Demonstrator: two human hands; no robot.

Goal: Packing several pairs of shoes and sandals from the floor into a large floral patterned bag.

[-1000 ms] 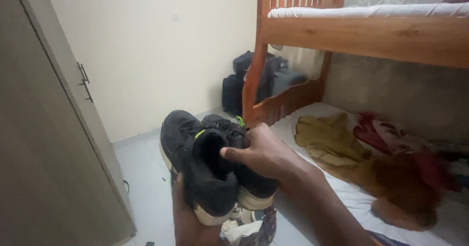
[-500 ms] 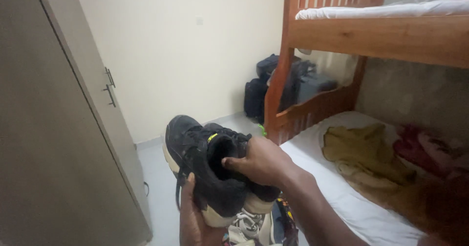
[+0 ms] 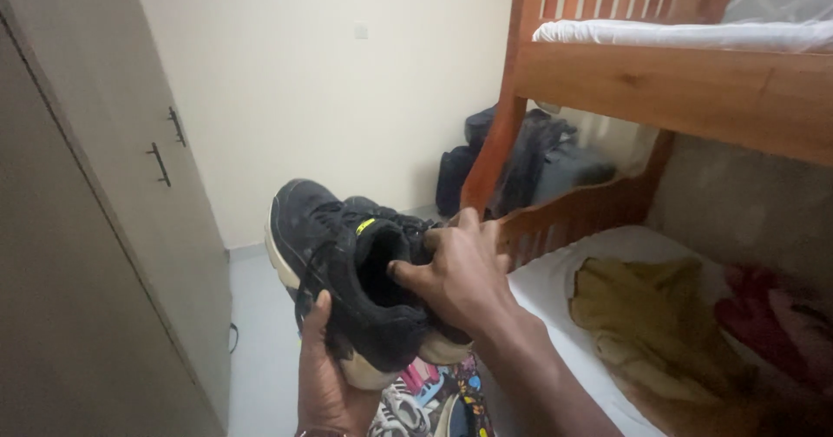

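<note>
- The right hand (image 3: 460,272) pinches two black sneakers (image 3: 347,272) together, thumb hooked inside one collar.
- The left hand (image 3: 325,376) cups their pale soles from beneath, fingers wrapped.
- Since a second ago, the pair has risen slightly and sits higher against the wall.
- Beyond: one wardrobe (image 3: 87,229), one bunk bed (image 3: 677,72), one mustard garment (image 3: 642,315).
</note>
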